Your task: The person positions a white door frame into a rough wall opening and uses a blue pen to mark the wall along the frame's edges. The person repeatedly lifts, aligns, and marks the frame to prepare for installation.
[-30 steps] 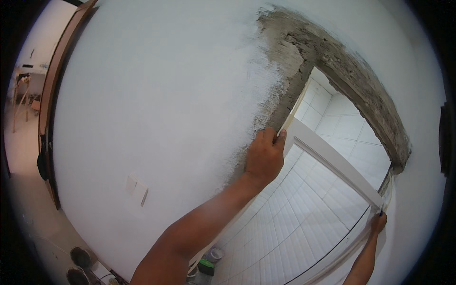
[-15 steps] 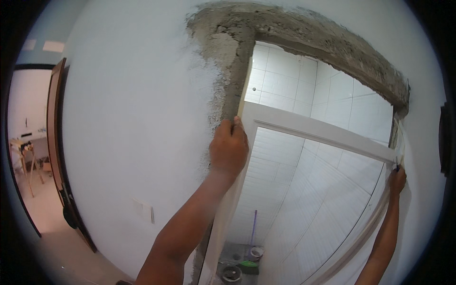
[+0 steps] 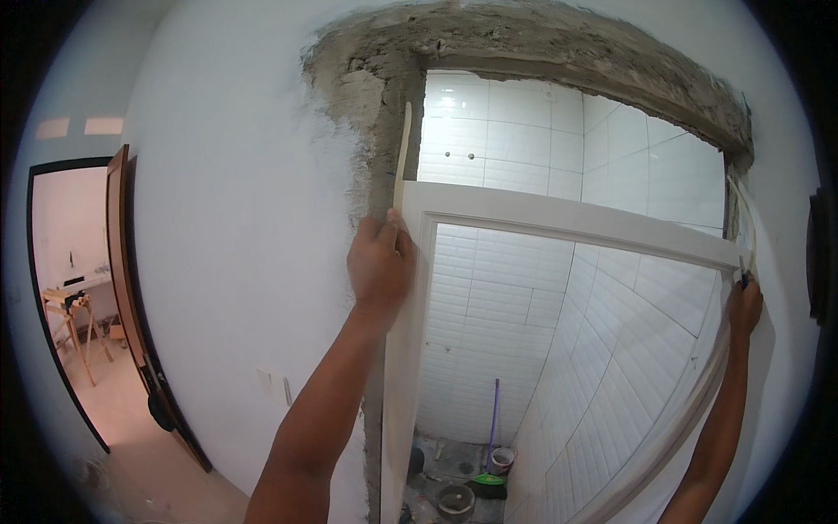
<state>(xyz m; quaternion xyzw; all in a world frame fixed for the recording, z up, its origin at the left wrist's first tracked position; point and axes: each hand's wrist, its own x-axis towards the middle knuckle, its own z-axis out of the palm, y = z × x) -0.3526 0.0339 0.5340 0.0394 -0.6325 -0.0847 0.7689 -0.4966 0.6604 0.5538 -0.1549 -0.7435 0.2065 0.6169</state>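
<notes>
A white frame (image 3: 576,218), with an open middle, stands in a doorway edged with rough grey cement (image 3: 349,87). My left hand (image 3: 381,266) is closed round its left side, a little below the top corner. A thin pale strip (image 3: 407,144) rises above those fingers along the cement edge. At the upper right corner, my right hand (image 3: 745,301) is closed against the frame's right side. Something small and dark blue (image 3: 745,280) shows at its fingertips, too small to name. Another pale strip (image 3: 749,214) curves upward just above that hand.
Beyond the frame is a white-tiled room (image 3: 497,288) with a purple-handled green broom (image 3: 491,479), a bucket (image 3: 502,459) and a dark basin (image 3: 456,500) on its floor. At left, a brown door (image 3: 131,262) stands ajar near a wooden sawhorse (image 3: 74,314).
The view has shifted, so the frame's top bar appears wider and more of the tiled room shows. Both hands keep their places on the frame's sides.
</notes>
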